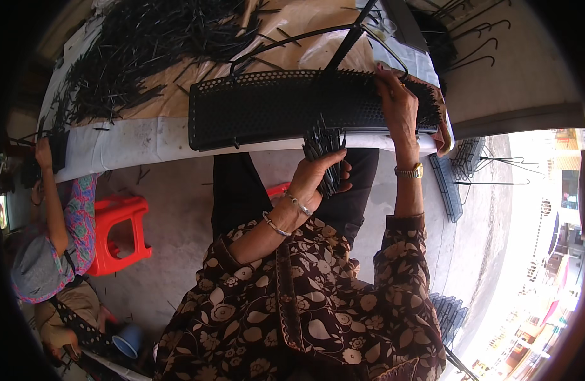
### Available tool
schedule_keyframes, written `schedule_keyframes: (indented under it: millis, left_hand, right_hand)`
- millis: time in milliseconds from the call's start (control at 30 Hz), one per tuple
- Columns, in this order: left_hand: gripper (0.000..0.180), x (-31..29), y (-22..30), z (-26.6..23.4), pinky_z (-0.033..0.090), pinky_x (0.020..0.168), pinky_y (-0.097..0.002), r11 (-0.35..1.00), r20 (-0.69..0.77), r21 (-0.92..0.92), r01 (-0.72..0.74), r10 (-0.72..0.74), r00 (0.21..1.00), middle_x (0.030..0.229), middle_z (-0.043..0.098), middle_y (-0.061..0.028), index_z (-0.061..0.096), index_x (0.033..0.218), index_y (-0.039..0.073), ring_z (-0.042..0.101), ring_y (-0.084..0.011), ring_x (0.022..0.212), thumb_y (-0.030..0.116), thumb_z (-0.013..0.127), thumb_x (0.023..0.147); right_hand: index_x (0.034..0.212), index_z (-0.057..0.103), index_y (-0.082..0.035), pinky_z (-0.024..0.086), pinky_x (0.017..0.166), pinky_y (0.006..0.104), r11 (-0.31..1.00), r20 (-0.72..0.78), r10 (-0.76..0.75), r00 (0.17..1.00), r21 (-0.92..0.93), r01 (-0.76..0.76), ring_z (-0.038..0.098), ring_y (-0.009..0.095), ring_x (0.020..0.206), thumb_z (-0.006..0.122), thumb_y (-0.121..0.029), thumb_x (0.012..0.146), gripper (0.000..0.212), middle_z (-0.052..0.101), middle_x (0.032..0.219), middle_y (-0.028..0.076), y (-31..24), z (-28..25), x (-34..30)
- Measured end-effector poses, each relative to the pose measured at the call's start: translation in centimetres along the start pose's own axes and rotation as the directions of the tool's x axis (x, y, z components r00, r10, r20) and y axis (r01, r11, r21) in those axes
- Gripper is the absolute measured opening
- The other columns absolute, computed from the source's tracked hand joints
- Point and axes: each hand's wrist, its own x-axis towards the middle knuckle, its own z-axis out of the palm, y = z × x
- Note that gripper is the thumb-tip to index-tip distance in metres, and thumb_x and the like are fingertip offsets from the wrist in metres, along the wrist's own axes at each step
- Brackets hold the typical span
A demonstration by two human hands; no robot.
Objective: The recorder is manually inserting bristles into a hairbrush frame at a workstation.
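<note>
A bundle of thin black strips (324, 149) stands upright in my left hand (315, 174), its fingers and thumb closed round it. In front of me lies a long black perforated metal panel (261, 105) with a round-holed rim, at the table's near edge. At the panel's right part, my right hand (399, 105) reaches over it with the fingers bent together at the far rim. What those fingertips pinch is too small and dark to make out. Short dark points stick up along the panel's right end. Black metal rods (343, 47) rise behind the panel.
A large heap of loose black strips (159, 44) covers the table's far left, on brown and white sheeting (127, 143). At left another person (48, 247) works beside a red plastic stool (121, 235). Wire-legged black racks (448, 187) stand on the floor at right; hooked rods (480, 44) lie behind.
</note>
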Motion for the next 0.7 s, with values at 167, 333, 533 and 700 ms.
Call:
schedule_keyframes:
  millis: [167,333,533,700]
  left_hand:
    - [0.019,0.1,0.0,0.0,0.057,0.062,-0.0338,1.000,0.016,-0.027,0.000,0.000,1.000,0.078,0.062,-0.0035,0.063,0.094,0.008,0.061,-0.0121,0.070,0.024,0.067,0.085]
    - [0.019,0.2,0.1,-0.1,0.057,0.062,-0.0341,0.999,0.027,-0.044,0.004,-0.002,1.000,0.078,0.062,-0.0038,0.062,0.095,0.007,0.061,-0.0125,0.070,0.023,0.066,0.086]
    - [0.018,-0.1,0.0,-0.1,0.056,0.063,-0.0343,0.999,0.035,-0.049,0.006,-0.005,0.999,0.078,0.062,-0.0036,0.062,0.095,0.007,0.061,-0.0129,0.070,0.023,0.066,0.086]
    - [0.018,0.0,0.3,0.0,0.056,0.062,-0.0347,0.999,0.023,-0.043,0.022,-0.021,1.000,0.078,0.062,-0.0036,0.063,0.093,0.008,0.061,-0.0131,0.071,0.024,0.065,0.086]
  right_hand:
    - [0.096,0.063,-0.006,0.049,0.066,0.0387,0.998,-0.005,-0.007,1.000,-0.056,0.006,0.063,0.034,0.078,0.059,-0.015,0.088,0.012,0.066,0.087,0.014,-0.2,-0.1,-0.3]
    - [0.092,0.063,-0.007,0.048,0.062,0.0394,0.993,0.000,0.039,0.999,-0.113,-0.039,0.062,0.033,0.073,0.060,-0.018,0.088,0.012,0.064,0.082,0.012,-0.9,-0.4,-0.6]
    - [0.095,0.065,-0.010,0.047,0.062,0.0384,0.961,-0.032,0.079,0.996,-0.262,-0.085,0.063,0.031,0.073,0.058,-0.021,0.089,0.015,0.063,0.081,0.011,0.1,0.0,-0.8]
    - [0.098,0.067,-0.010,0.048,0.064,0.0385,0.962,-0.060,0.088,0.994,-0.256,-0.100,0.062,0.032,0.075,0.059,-0.022,0.088,0.017,0.062,0.083,0.011,0.4,0.4,-1.2]
